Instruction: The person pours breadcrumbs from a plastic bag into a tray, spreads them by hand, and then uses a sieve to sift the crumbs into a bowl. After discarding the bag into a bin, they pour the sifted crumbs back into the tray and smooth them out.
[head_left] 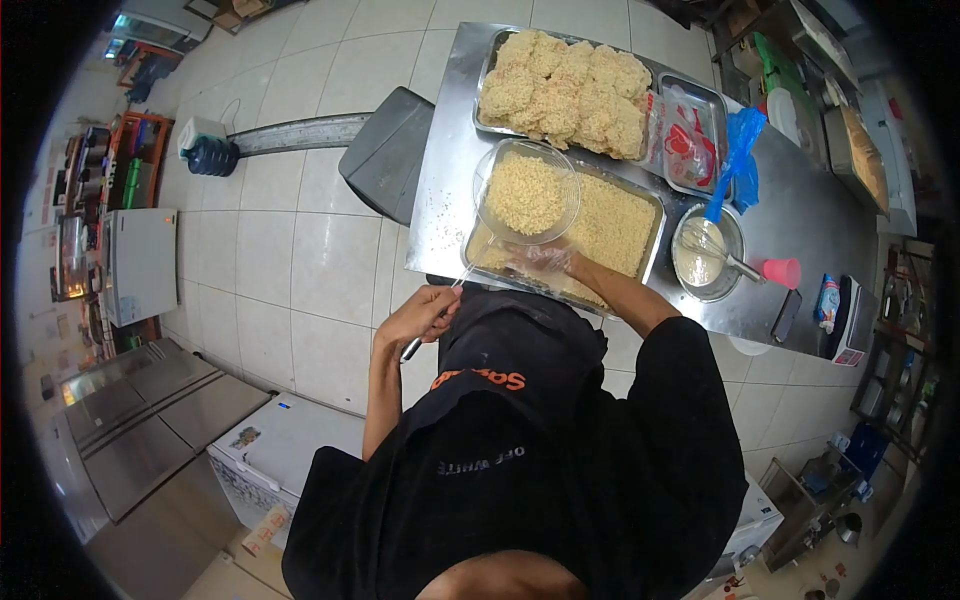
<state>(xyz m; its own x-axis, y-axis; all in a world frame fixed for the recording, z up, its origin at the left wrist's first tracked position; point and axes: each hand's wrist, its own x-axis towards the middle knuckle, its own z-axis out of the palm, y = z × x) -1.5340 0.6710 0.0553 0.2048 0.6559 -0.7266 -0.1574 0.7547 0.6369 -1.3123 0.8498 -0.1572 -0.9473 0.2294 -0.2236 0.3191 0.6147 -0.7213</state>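
My left hand (422,314) is shut on a metal utensil (440,310) at the near edge of the steel table (450,150). My right hand (545,262), in a clear plastic glove, rests in the near end of a steel tray of breadcrumbs (615,225). A glass bowl of crumbs (527,192) sits on the tray's far left corner. Beyond it lies a tray piled with breaded pieces (565,90). To the right of the crumb tray stands a bowl of pale batter with a whisk (708,255).
A small tray with a plastic packet (690,135), a blue bag (740,155), a pink cup (783,272), a phone (786,315) and a scale (850,320) occupy the table's right part. A grey stool (385,150) stands left of the table. A white chest freezer (270,450) is behind me.
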